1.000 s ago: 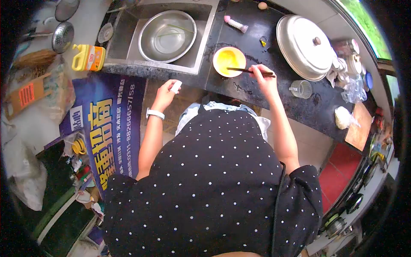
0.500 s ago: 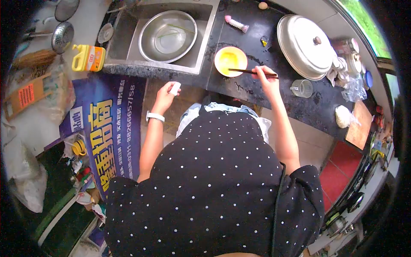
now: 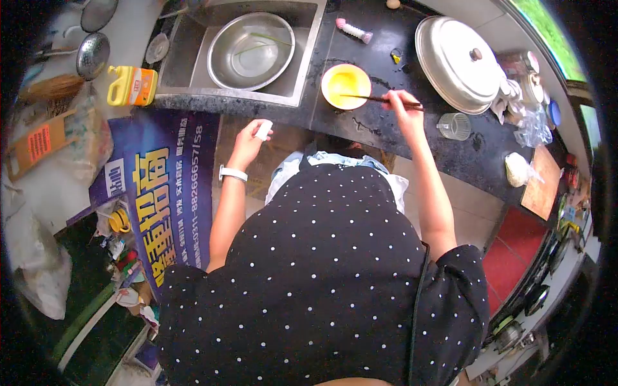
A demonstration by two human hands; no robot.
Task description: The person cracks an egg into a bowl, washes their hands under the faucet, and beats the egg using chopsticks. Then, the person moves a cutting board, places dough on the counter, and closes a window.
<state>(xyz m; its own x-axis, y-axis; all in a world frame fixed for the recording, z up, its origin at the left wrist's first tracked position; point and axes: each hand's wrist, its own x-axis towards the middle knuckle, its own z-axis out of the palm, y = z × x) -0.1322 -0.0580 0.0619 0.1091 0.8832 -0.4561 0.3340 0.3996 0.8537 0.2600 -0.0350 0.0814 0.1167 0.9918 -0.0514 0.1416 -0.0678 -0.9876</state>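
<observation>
A bowl (image 3: 326, 89) with yellow liquid in it stands on the dark counter, right of the sink. My right hand (image 3: 402, 103) is closed on dark chopsticks (image 3: 376, 99), whose tips reach into the liquid. Left of the bowl and lower, in front of the counter edge, my left hand (image 3: 251, 140) is closed on a small white object (image 3: 264, 130); what it is I cannot make out. A drinking glass (image 3: 454, 127) stands right of my right hand.
A metal basin (image 3: 251, 53) sits in the sink (image 3: 194, 48). On the counter are a large metal lid (image 3: 454, 67), a pink and white bottle (image 3: 353, 30), an egg (image 3: 393, 4) and a cutting board (image 3: 541, 183). A yellow jug (image 3: 132, 86) stands left.
My right hand has moved slightly to the right, and the chopsticks have shifted in the bowl. My left hand has barely moved and still holds the white object.
</observation>
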